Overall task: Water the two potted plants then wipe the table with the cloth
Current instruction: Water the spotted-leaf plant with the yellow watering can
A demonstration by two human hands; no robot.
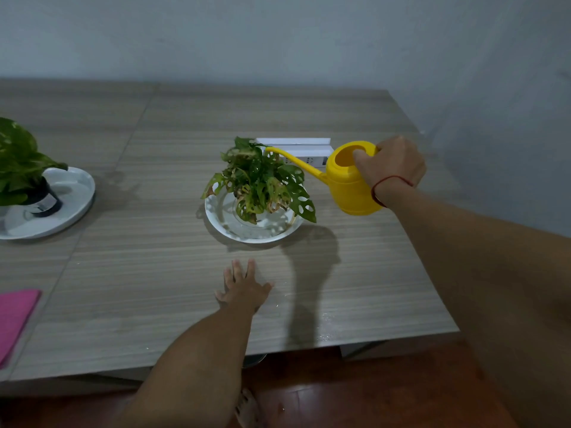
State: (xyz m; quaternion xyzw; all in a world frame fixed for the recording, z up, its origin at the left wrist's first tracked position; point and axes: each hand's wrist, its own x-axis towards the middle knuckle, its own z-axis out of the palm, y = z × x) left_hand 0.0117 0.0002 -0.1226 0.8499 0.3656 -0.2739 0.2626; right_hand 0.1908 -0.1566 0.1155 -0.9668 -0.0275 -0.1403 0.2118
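Observation:
My right hand (pixel 391 165) grips the yellow watering can (pixel 347 183) by its top, held above the table. Its long spout reaches left over the holed-leaf plant (pixel 261 180), which stands on a white plate (pixel 222 223) at the table's middle. My left hand (pixel 244 287) lies flat and open on the wooden table (pixel 154 273), in front of that plate. A second plant (pixel 18 162) in a dark pot sits on a white plate (pixel 77 193) at the left edge. The pink cloth (pixel 14 316) lies at the near left.
A white box (pixel 298 149) lies behind the middle plant, under the spout. A few water drops glisten on the table near its front right edge. A grey wall runs behind and to the right. Reddish wooden floor (pixel 355 393) shows below the table's front edge.

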